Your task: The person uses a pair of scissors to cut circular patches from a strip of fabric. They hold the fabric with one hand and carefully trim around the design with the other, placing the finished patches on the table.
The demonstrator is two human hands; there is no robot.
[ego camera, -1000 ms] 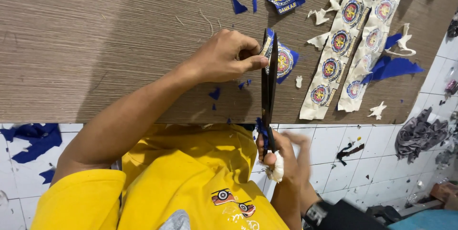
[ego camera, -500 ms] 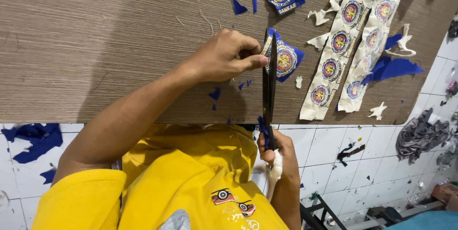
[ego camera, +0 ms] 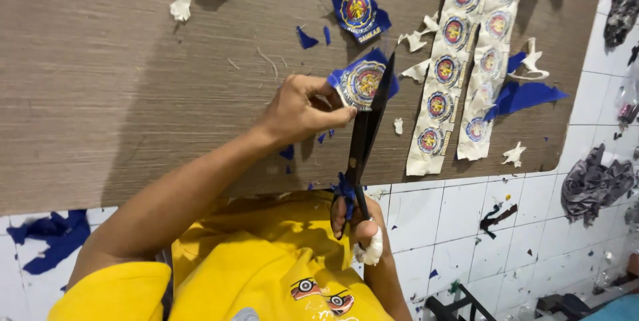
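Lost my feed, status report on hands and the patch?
Left hand pinches round blue patch. Right hand grips black scissors, blades at patch edge. Scraps nearby, nothing blocking.

My left hand (ego camera: 299, 109) pinching blue round patch (ego camera: 363, 82), right hand (ego camera: 356, 222) gripping black scissors (ego camera: 367, 128), blades at patch edge, brown counter (ego camera: 120, 74) beneath

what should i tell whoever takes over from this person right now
Left hand pinches a round embroidered patch on blue backing above the brown board. Right hand holds black scissors, blades at the patch's edge. Some backing is already cut away; blue remains around it. Two white strips of uncut patches lie to the right, a trimmed patch above, blue scraps scattered about.
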